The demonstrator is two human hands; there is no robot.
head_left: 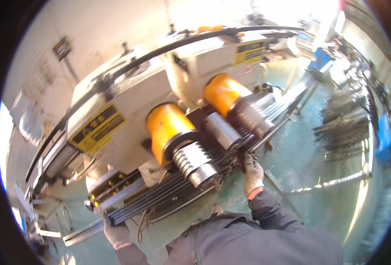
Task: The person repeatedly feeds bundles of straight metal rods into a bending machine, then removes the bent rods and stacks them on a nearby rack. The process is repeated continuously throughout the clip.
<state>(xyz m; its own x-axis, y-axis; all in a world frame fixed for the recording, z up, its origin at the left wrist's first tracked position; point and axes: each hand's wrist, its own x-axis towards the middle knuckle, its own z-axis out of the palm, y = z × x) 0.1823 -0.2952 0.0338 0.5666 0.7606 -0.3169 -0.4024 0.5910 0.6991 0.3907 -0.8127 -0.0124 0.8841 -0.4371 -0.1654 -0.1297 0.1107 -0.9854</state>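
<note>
In the head view, the wearer's dark jacket (pixel 230 234) fills the near edge, with a sleeve reaching out on either side. The two hands, in pale gloves with orange cuffs, are well apart. The left hand (pixel 116 232) is at the near left, its fingers against a bundle of long metal strips (pixel 158 194); whether it grips them cannot be told. The right hand (pixel 253 174) is farther off and to the right, at the near edge of the machine beside the strips; blur hides whether its fingers close on anything.

The strips run slantwise from near left to far right, passing beneath two orange cylinders, the left one (pixel 166 128) nearer than the right one (pixel 225 93). Each ends in a ribbed silver section, and a silver block (pixel 222 130) is between them. Behind stands a cream machine body (pixel 133 145) with yellow labels (pixel 97 129). To the right, a blurred dark pile (pixel 345 123) lies on the green floor (pixel 292 154). A black rail (pixel 160 52) curves across the far side, before a pale wall (pixel 116 22).
</note>
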